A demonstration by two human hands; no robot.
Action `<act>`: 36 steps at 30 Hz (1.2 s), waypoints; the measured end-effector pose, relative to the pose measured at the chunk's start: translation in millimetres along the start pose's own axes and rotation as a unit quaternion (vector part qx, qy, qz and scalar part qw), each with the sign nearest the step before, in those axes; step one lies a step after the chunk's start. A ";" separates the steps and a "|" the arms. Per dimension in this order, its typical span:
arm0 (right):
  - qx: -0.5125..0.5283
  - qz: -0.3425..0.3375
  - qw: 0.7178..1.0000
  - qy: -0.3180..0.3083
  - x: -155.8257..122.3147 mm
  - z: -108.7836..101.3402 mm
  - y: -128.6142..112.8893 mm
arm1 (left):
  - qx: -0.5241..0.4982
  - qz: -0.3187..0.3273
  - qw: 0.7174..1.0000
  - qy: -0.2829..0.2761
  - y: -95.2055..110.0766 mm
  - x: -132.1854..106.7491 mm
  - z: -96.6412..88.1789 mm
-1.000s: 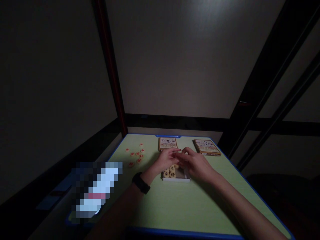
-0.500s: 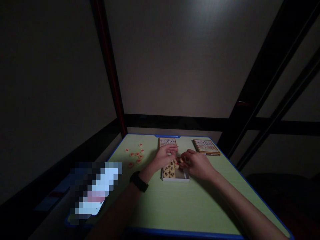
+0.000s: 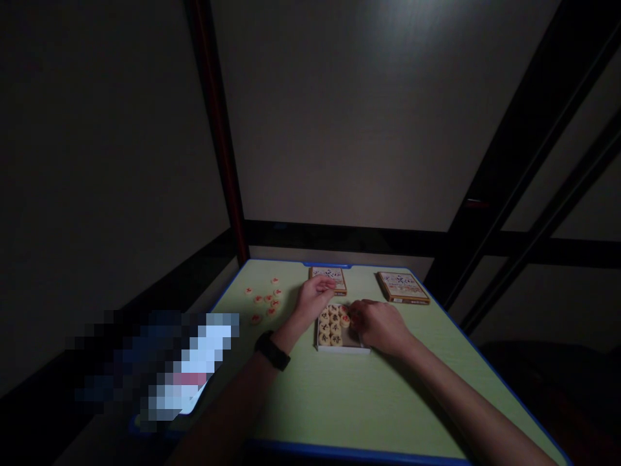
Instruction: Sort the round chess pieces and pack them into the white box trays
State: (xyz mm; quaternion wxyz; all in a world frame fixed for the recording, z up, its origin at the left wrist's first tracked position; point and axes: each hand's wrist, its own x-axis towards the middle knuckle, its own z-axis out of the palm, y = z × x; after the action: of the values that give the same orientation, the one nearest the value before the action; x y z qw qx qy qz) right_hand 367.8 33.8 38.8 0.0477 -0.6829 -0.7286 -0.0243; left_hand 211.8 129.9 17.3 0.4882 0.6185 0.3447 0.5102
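A shallow white box [image 3: 343,350] stands in the middle of the table, with round Chinese chess pieces inside. Dark-marked pieces [image 3: 325,328] fill its left side; a red-marked piece [image 3: 345,320] lies beside them. My right hand [image 3: 381,325] reaches over the box's right side, fingers closed around a chess piece [image 3: 356,318] that they partly cover. Just beyond the box's left rear corner, my left hand [image 3: 314,303] hovers with loosely bent fingers, thumb apart; nothing shows in it. Several red-marked pieces [image 3: 267,299] are scattered on the table farther left.
A printed flat box or lid [image 3: 334,275] lies behind my left hand. Another printed box [image 3: 402,287] sits at the back right. On the left edge of the green table [image 3: 310,401] rests a bright, blurred-out flat object [image 3: 201,356]. Walls stand close behind.
My left hand has drawn back left from the box, its fingers bending more. My right hand has lowered a little with its piece. More of the dark-marked pieces now show.
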 end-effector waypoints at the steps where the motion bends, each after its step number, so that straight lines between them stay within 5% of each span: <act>1: -0.001 -0.001 1.000 0.000 -0.1 -0.5 -0.1 | -0.001 0.001 1.000 0.000 0.1 0.0 0.2; 10: 0.053 -0.025 0.998 0.026 -1.5 -4.4 3.3 | 0.060 0.033 0.998 0.009 -4.4 5.0 2.3; 14: 0.111 -0.039 0.993 0.009 -2.6 -8.8 9.6 | 0.163 0.078 0.983 -0.010 9.5 11.2 -14.2; 17: 0.146 -0.034 0.988 0.023 -1.2 -9.8 13.6 | 0.339 0.087 0.936 -0.041 36.1 14.2 -40.4; 20: 0.161 0.008 0.985 0.061 2.7 -7.7 16.5 | 0.535 0.063 0.837 -0.100 65.0 13.4 -71.0; 25: 0.138 0.056 0.983 0.105 8.0 -5.1 17.5 | 0.669 -0.036 0.716 -0.197 82.0 5.8 -112.0; 27: 0.129 0.054 0.985 0.097 8.1 -5.2 16.3 | 0.676 -0.071 0.702 -0.212 77.3 2.5 -121.7; 33: 0.100 0.031 0.991 0.080 6.2 -3.4 13.5 | 0.637 -0.084 0.735 -0.216 60.6 -0.2 -129.3; 36: 0.095 0.025 0.992 0.078 6.1 -2.0 14.2 | 0.666 -0.087 0.701 -0.239 56.5 2.8 -127.8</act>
State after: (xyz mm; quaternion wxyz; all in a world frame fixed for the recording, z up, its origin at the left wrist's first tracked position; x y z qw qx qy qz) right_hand 381.6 40.6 41.0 0.1699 -0.6892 -0.7043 -0.0069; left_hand 84.7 148.6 72.4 0.0567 0.8509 0.5185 -0.0625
